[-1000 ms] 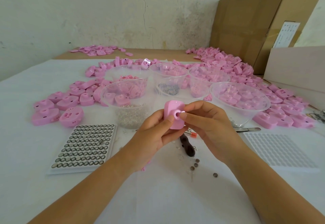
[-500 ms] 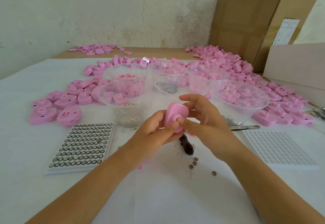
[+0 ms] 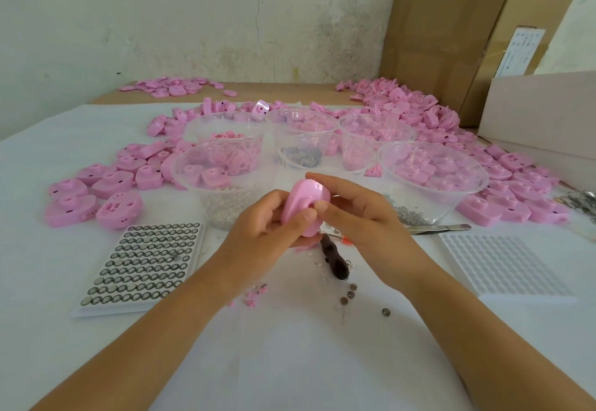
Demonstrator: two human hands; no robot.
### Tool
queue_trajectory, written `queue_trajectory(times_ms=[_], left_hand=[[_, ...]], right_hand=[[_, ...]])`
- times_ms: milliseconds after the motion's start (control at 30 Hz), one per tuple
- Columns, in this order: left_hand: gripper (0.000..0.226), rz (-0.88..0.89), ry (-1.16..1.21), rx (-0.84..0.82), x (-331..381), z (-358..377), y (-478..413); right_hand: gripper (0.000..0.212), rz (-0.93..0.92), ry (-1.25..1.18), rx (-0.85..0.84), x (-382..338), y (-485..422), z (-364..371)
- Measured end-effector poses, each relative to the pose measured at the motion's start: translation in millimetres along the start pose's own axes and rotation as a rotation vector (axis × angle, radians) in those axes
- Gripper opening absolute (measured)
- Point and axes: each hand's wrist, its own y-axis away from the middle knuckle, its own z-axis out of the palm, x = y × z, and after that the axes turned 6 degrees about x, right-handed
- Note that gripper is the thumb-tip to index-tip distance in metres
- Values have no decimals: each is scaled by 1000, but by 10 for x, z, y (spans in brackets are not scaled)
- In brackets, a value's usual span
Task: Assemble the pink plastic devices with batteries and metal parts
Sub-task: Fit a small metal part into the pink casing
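Both hands hold one pink plastic device (image 3: 301,205) above the middle of the white table. My left hand (image 3: 261,233) grips it from the left and below, thumb on its face. My right hand (image 3: 361,214) grips it from the right, fingers curled over its top edge and thumb pressed on its centre. A tray of button batteries (image 3: 142,262) lies to the left. Several loose batteries (image 3: 350,294) lie near my right wrist. A clear bowl with small metal parts (image 3: 222,185) and pink pieces stands just behind my left hand.
More clear bowls (image 3: 432,172) of pink parts stand behind the hands, ringed by heaps of pink shells (image 3: 93,197). A dark-handled tool (image 3: 333,262) lies under the hands, tweezers (image 3: 438,228) and an empty white tray (image 3: 503,265) to the right. Cardboard boxes (image 3: 451,39) stand at back right.
The device has been turned in my hands, so its face with the hole now points sideways and its smooth side shows. My right thumb moved onto its centre.
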Motion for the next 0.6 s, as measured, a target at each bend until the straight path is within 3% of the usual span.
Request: queue_trajectory(times_ms=[300, 433, 600], left_hand=[[23, 131, -108, 176, 15, -3, 9], [18, 152, -149, 258, 19, -43, 4], [19, 144, -179, 265, -3, -45, -8]], right_hand=[[27, 9, -33, -57, 58, -23, -48], [10, 36, 369, 40, 23, -66, -187], [13, 100, 630, -139, 13, -74, -312]])
